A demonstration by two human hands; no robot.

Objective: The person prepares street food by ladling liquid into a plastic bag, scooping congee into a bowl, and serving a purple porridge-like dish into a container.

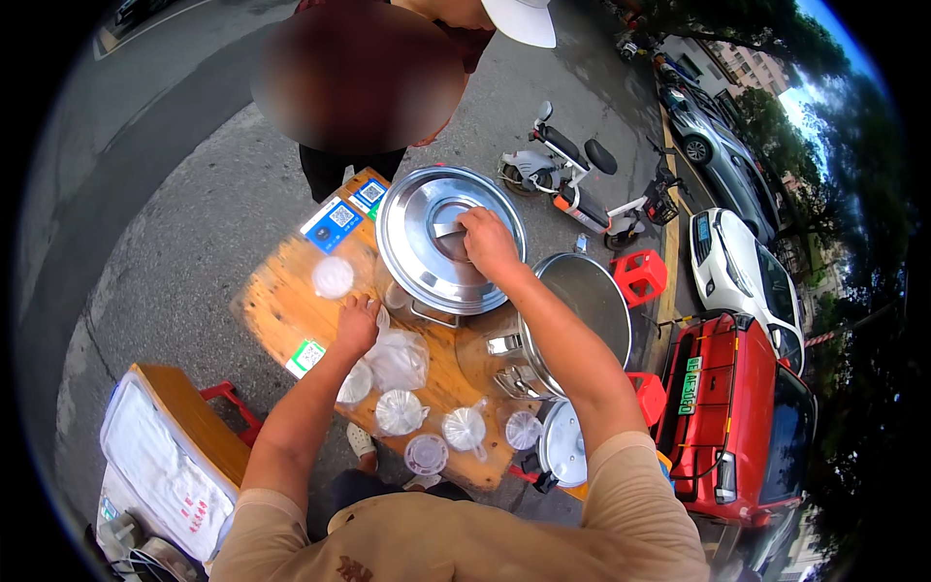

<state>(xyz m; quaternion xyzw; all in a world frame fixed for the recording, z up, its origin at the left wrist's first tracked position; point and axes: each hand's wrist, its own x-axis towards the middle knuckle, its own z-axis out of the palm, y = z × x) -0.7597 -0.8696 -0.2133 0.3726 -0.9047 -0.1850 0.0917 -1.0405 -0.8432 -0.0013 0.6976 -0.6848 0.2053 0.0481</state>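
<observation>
My right hand [489, 240] grips the handle of a round stainless steel lid [407, 225], which sits on or over a pot at the table's far side. My left hand [358, 324] is at a clear plastic bag [398, 360] on the wooden table [284, 298]; whether its fingers hold the bag's edge is unclear. A covered plastic container [333, 277] stands beyond that hand. Nearer my body are several plastic-wrapped containers [399, 412] and a round clear lid or tub [426, 455]. Right of the steel lid stands a large uncovered steel pot [585, 305], partly behind my right forearm.
A person in a dark red top [356, 80] stands across the table. Printed code cards [333, 224] lie at its far left corner. At right are red plastic stools [640, 278], an electric scooter [582, 182] and parked cars [742, 429]. A cloth-covered box [164, 458] stands lower left.
</observation>
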